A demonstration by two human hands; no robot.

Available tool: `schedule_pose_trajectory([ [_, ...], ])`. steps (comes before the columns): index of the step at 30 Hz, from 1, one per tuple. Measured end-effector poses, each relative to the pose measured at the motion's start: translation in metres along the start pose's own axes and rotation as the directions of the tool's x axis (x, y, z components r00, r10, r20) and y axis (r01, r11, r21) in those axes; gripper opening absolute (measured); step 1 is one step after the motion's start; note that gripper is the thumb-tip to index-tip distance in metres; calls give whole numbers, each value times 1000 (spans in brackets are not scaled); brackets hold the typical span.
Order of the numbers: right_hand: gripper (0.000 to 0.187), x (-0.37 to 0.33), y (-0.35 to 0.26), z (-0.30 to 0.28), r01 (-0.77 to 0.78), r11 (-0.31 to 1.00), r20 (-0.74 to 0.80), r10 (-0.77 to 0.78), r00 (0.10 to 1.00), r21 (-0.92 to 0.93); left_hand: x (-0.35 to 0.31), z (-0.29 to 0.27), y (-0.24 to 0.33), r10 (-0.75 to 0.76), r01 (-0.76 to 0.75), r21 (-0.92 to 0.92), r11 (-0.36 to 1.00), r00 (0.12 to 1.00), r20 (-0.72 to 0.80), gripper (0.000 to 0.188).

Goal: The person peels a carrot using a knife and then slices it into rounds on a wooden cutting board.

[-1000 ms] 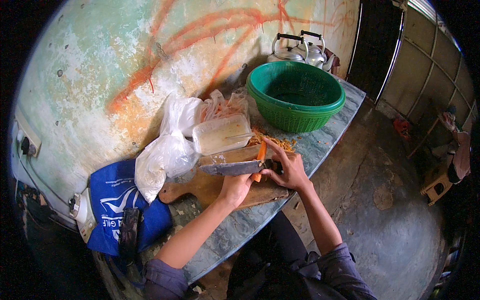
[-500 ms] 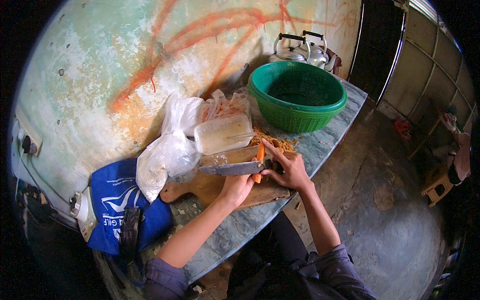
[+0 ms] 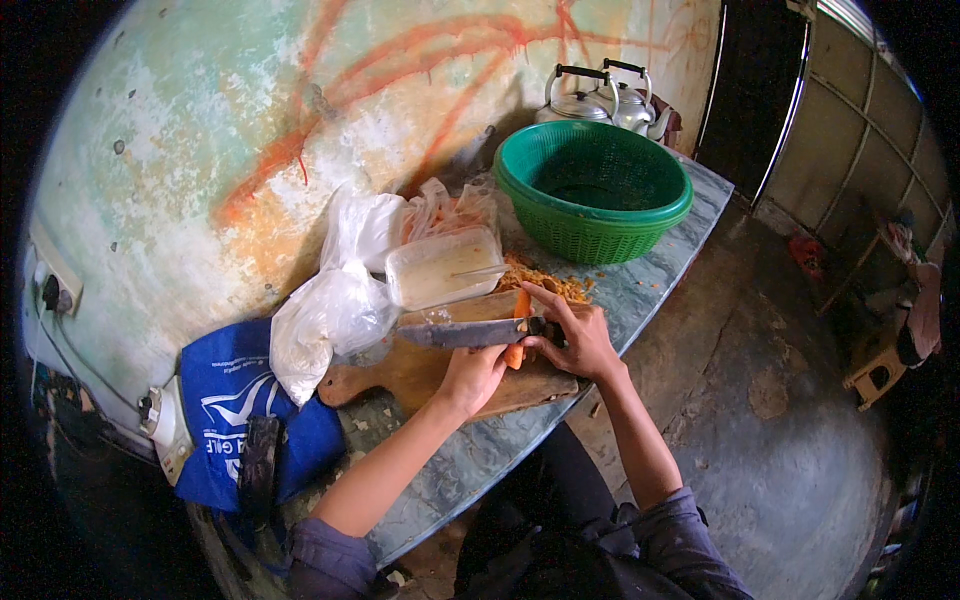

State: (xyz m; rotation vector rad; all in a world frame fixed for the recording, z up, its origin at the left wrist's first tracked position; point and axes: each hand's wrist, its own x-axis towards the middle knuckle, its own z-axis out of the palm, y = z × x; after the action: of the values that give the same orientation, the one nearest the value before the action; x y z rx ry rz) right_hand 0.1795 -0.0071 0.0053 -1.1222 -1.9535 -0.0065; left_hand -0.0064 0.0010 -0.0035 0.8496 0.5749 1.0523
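Observation:
My left hand [image 3: 474, 378] is closed round the lower part of an orange carrot [image 3: 522, 301], above a wooden cutting board [image 3: 425, 372] with a rounded handle. A broad-bladed knife [image 3: 462, 334] lies across the carrot, its dark blade pointing left. Its handle is in my right hand [image 3: 585, 345], mostly hidden by the fingers. The right index finger reaches toward the carrot's upper end. Beyond the board lies a heap of orange-brown peelings [image 3: 555, 283]. Behind the knife sits a whitish plastic tub [image 3: 445, 270] with a utensil resting in it.
A green plastic basket [image 3: 600, 225] stands at the far right of the marbled table [image 3: 440, 487], before two metal kettles [image 3: 575, 107]. Plastic bags with white contents [image 3: 315, 330] and orange contents [image 3: 450, 210] lean by the stained wall. A blue bag [image 3: 240, 400] hangs at left.
The knife blade has turned slightly against the carrot and sits a little higher. Both hands stay nearly in place, and the surrounding things have not moved.

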Motion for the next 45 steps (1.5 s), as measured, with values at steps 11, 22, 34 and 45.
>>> schedule_pose_trajectory([
  [11,82,3,-5,-3,-4,999,77,8,997,-52,9,-21,-2,-26,49,-138,989,986,162,14],
  [22,77,-3,4,-2,-30,999,30,29,999,38,1,9,3,-24,26,-44,999,999,40,17],
  [34,82,4,-5,-4,6,1000,64,-8,998,30,10,-22,-7,-44,57,-137,989,994,100,18],
  [45,81,4,-9,-12,-113,994,204,111,973,1,7,-10,1,-68,78,-119,990,994,90,25],
])
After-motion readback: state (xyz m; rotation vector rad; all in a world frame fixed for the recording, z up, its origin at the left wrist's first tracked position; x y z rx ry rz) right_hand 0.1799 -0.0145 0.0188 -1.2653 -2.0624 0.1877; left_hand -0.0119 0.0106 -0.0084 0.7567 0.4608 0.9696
